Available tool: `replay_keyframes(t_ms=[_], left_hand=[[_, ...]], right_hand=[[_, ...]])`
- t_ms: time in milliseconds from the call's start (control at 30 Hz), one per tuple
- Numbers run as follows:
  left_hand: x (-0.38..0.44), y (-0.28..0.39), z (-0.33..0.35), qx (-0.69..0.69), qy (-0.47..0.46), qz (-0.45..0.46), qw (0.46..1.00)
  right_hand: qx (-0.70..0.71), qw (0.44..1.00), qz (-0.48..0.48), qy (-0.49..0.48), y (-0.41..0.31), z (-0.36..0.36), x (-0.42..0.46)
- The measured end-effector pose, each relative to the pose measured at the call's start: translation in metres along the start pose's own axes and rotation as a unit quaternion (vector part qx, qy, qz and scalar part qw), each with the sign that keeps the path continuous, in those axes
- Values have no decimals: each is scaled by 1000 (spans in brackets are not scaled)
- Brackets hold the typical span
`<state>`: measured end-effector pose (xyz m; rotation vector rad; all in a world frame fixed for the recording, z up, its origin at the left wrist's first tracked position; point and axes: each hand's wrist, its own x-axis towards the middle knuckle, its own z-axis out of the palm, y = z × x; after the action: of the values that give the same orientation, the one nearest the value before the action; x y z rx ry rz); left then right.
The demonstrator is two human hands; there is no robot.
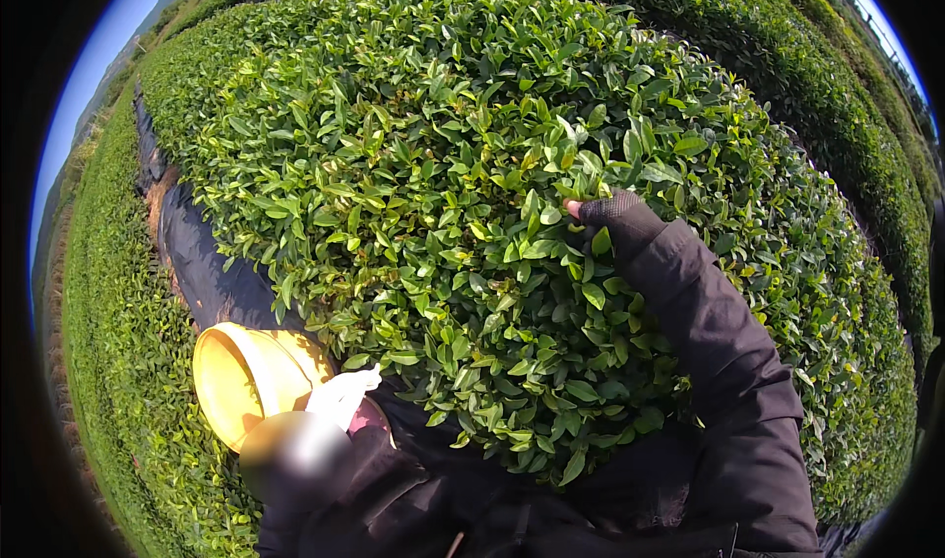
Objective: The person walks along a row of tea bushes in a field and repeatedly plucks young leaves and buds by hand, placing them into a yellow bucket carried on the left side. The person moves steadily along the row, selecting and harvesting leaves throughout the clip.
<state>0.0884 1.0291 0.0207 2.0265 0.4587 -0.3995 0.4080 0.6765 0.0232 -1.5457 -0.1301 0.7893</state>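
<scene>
My right hand (602, 211), in a dark glove that leaves a fingertip bare, reaches into the leafy top of a tea bush (443, 211) right of centre. Its fingers are partly behind leaves, so I cannot tell whether they grip a shoot. At the lower left, my left hand (343, 399) wears a white glove and lies against the side of a yellow plastic bucket (295, 359). The bucket is tilted, its mouth facing left. A blurred patch covers part of the left wrist, and the grip of the left fingers is unclear.
Black ground sheeting (214, 255) runs along the left side of the bush. Another low green hedge row (140, 366) lies beyond it on the left. More hedge rows (834, 93) curve past at the upper right, with a dark gap between them and the near bush.
</scene>
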Motion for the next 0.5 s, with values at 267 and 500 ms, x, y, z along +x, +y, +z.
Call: replay_keyframes(t_ms=[267,500], left_hand=[[65,-6,-56,-8,-74,168,983],[49,-1,-130,-13,-26,190,981]], right_hand=[[275,924,-132,229,-32,-71,-57],[139,881,-153,426,-58,-138,32]])
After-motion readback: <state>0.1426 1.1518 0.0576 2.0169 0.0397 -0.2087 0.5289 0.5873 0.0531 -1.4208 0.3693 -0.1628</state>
